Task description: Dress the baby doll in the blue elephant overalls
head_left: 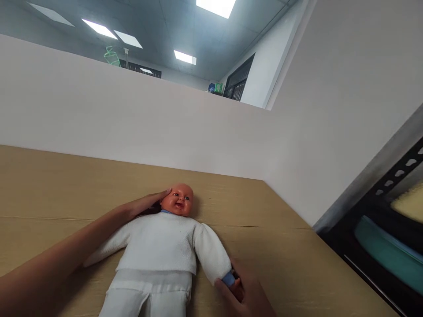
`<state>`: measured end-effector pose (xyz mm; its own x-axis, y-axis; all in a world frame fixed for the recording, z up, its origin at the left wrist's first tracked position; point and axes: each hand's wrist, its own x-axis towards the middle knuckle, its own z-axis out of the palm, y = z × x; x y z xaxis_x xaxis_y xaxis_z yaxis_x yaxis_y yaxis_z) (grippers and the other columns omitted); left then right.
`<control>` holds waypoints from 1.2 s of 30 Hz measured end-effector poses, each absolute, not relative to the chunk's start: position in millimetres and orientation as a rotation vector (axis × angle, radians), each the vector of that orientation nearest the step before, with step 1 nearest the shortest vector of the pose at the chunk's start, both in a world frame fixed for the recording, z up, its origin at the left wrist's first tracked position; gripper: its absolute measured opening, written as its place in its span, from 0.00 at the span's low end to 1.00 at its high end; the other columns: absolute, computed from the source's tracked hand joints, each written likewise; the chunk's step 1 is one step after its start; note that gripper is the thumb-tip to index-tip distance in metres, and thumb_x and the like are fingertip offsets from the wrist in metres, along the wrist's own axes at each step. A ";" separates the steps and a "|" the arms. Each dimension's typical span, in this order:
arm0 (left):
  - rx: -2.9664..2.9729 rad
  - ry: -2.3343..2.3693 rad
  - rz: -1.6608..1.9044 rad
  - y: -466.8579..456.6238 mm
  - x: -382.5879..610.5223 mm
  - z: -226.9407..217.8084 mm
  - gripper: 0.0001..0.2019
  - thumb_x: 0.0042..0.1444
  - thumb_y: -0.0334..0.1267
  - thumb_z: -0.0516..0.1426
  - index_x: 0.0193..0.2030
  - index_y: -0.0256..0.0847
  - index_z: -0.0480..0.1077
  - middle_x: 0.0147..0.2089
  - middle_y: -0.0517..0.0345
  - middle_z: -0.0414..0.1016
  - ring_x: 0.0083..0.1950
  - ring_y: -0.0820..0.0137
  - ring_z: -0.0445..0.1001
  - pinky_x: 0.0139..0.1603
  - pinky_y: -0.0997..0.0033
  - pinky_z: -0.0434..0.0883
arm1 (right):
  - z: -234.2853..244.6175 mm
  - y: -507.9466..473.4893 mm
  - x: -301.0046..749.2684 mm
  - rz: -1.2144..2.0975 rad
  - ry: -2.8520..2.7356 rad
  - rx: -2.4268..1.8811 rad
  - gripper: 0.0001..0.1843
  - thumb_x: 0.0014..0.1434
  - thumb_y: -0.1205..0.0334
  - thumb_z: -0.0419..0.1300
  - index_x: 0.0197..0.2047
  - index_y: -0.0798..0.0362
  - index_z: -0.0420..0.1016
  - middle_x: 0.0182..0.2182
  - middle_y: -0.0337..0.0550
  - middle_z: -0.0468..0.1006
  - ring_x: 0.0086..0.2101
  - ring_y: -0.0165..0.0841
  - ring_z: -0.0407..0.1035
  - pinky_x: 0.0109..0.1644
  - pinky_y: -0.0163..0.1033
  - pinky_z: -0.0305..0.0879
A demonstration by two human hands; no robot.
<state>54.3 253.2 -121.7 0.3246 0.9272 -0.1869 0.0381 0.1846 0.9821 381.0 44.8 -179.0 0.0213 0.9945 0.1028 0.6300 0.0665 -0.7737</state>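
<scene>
A baby doll (161,246) in a white fleece top and white trousers lies on its back on the wooden table (297,246), its bald head (177,200) towards the wall. My left hand (150,203) lies alongside the doll's head, fingers stretched against its temple and partly tucked behind the neck. Near the bottom edge of the view my right hand (239,290) is closed round the doll's wrist, at the blue cuff (228,279) that pokes out of the white sleeve.
A white partition wall (132,114) runs along the table's far edge and meets another white wall at the right corner. A dark metal shelf rack (386,220) holding teal and yellow items stands at the right.
</scene>
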 end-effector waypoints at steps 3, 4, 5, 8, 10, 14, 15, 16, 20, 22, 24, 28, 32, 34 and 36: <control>1.196 1.046 0.778 256.5 55.0 -119.8 0.38 0.52 0.75 0.68 0.50 0.40 0.84 0.51 0.39 0.89 0.51 0.44 0.86 0.53 0.54 0.83 | -175.6 46.2 381.2 0.687 -1.713 -1.658 0.24 0.66 0.40 0.63 0.48 0.54 0.82 0.35 0.44 0.78 0.32 0.39 0.69 0.37 0.41 0.64; 1.194 1.040 0.767 258.1 55.7 -119.3 0.38 0.51 0.75 0.68 0.50 0.40 0.84 0.51 0.39 0.89 0.52 0.44 0.86 0.53 0.54 0.83 | -174.6 46.8 381.5 0.679 -1.720 -1.661 0.23 0.66 0.40 0.63 0.46 0.54 0.82 0.35 0.45 0.78 0.32 0.39 0.69 0.37 0.42 0.64; 1.193 1.031 0.758 259.9 56.6 -119.0 0.39 0.50 0.76 0.69 0.50 0.40 0.84 0.52 0.39 0.89 0.53 0.43 0.87 0.54 0.54 0.83 | -173.8 47.3 381.8 0.670 -1.730 -1.661 0.23 0.66 0.40 0.63 0.44 0.54 0.81 0.35 0.45 0.78 0.33 0.40 0.69 0.37 0.42 0.64; 1.202 0.990 0.730 265.6 58.7 -119.5 0.43 0.44 0.78 0.70 0.51 0.39 0.85 0.54 0.38 0.89 0.58 0.42 0.85 0.57 0.56 0.83 | -172.2 48.4 382.5 0.680 -1.751 -1.642 0.24 0.67 0.40 0.62 0.46 0.54 0.81 0.37 0.47 0.80 0.34 0.41 0.72 0.40 0.43 0.66; 1.219 0.974 0.705 268.4 58.7 -120.8 0.45 0.43 0.79 0.69 0.52 0.39 0.85 0.56 0.38 0.88 0.61 0.42 0.84 0.58 0.57 0.82 | -171.1 48.8 381.9 0.712 -1.748 -1.625 0.24 0.67 0.41 0.62 0.50 0.54 0.81 0.39 0.48 0.80 0.37 0.43 0.74 0.44 0.45 0.68; 1.304 1.042 0.688 269.7 54.9 -123.4 0.47 0.46 0.83 0.64 0.52 0.38 0.85 0.52 0.37 0.89 0.56 0.41 0.86 0.53 0.55 0.82 | -167.4 49.3 377.7 0.675 -1.749 -1.611 0.21 0.68 0.44 0.62 0.50 0.54 0.80 0.43 0.50 0.80 0.45 0.47 0.76 0.52 0.48 0.70; 1.337 1.067 0.705 268.9 53.7 -123.6 0.48 0.46 0.84 0.63 0.51 0.38 0.85 0.51 0.36 0.89 0.55 0.40 0.86 0.52 0.55 0.82 | -166.8 49.0 376.6 0.639 -1.752 -1.612 0.20 0.67 0.46 0.62 0.50 0.54 0.80 0.44 0.51 0.80 0.46 0.47 0.76 0.53 0.49 0.71; 1.374 1.089 0.734 267.4 52.5 -123.4 0.48 0.45 0.85 0.63 0.50 0.38 0.84 0.51 0.36 0.89 0.54 0.40 0.86 0.52 0.54 0.82 | -166.7 48.5 375.8 0.595 -1.759 -1.617 0.19 0.66 0.48 0.63 0.50 0.54 0.80 0.46 0.52 0.80 0.47 0.48 0.76 0.54 0.49 0.71; 1.545 1.203 0.964 252.2 48.8 -116.1 0.48 0.40 0.84 0.64 0.49 0.40 0.80 0.61 0.34 0.83 0.63 0.38 0.78 0.63 0.50 0.76 | -172.4 45.6 375.9 0.433 -1.786 -1.662 0.17 0.62 0.52 0.68 0.51 0.52 0.81 0.51 0.54 0.80 0.53 0.52 0.76 0.60 0.51 0.70; 1.628 1.253 1.102 237.5 47.9 -107.3 0.45 0.43 0.83 0.64 0.48 0.41 0.77 0.62 0.33 0.79 0.65 0.37 0.74 0.69 0.47 0.70 | -175.4 45.1 375.6 0.365 -1.790 -1.678 0.18 0.62 0.52 0.68 0.52 0.52 0.81 0.51 0.54 0.80 0.54 0.53 0.75 0.62 0.54 0.70; 1.706 1.253 1.212 217.8 48.6 -95.2 0.39 0.49 0.80 0.62 0.45 0.42 0.75 0.59 0.37 0.79 0.64 0.40 0.74 0.70 0.45 0.68 | -172.7 44.5 373.0 0.281 -1.784 -1.673 0.21 0.63 0.53 0.67 0.57 0.53 0.79 0.53 0.55 0.80 0.55 0.55 0.74 0.64 0.58 0.68; 1.829 1.151 1.307 166.3 56.5 -64.5 0.27 0.61 0.71 0.60 0.40 0.46 0.71 0.52 0.47 0.78 0.57 0.48 0.76 0.65 0.49 0.71 | -143.0 27.1 357.6 0.104 -1.748 -1.581 0.28 0.67 0.52 0.65 0.67 0.53 0.72 0.60 0.58 0.77 0.61 0.57 0.69 0.68 0.64 0.65; 1.884 1.016 1.318 107.2 70.2 -33.5 0.19 0.67 0.61 0.60 0.40 0.47 0.69 0.58 0.50 0.77 0.59 0.52 0.76 0.65 0.53 0.72 | -128.4 -36.1 337.8 0.036 -1.734 -1.298 0.21 0.72 0.57 0.61 0.66 0.44 0.73 0.62 0.52 0.78 0.62 0.50 0.71 0.68 0.61 0.68; 1.914 0.912 1.328 76.0 76.8 -22.1 0.17 0.69 0.58 0.60 0.40 0.47 0.68 0.60 0.51 0.77 0.62 0.53 0.76 0.67 0.55 0.72 | -151.2 -79.5 331.7 0.078 -1.738 -1.185 0.15 0.71 0.57 0.61 0.60 0.42 0.79 0.56 0.50 0.83 0.57 0.49 0.76 0.64 0.59 0.72; 1.941 0.789 1.359 42.2 82.0 -15.8 0.14 0.72 0.53 0.60 0.42 0.47 0.69 0.59 0.53 0.77 0.65 0.53 0.74 0.68 0.57 0.71 | -191.6 -119.9 328.5 0.163 -1.680 -1.174 0.10 0.69 0.49 0.63 0.43 0.39 0.86 0.39 0.49 0.86 0.41 0.48 0.80 0.49 0.54 0.78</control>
<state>82.0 42.2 -15.8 0.2874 0.7687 0.5714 0.1151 -0.6199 0.7762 328.5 -119.9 -191.6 0.0114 0.7545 0.6562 0.6143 0.5125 -0.6000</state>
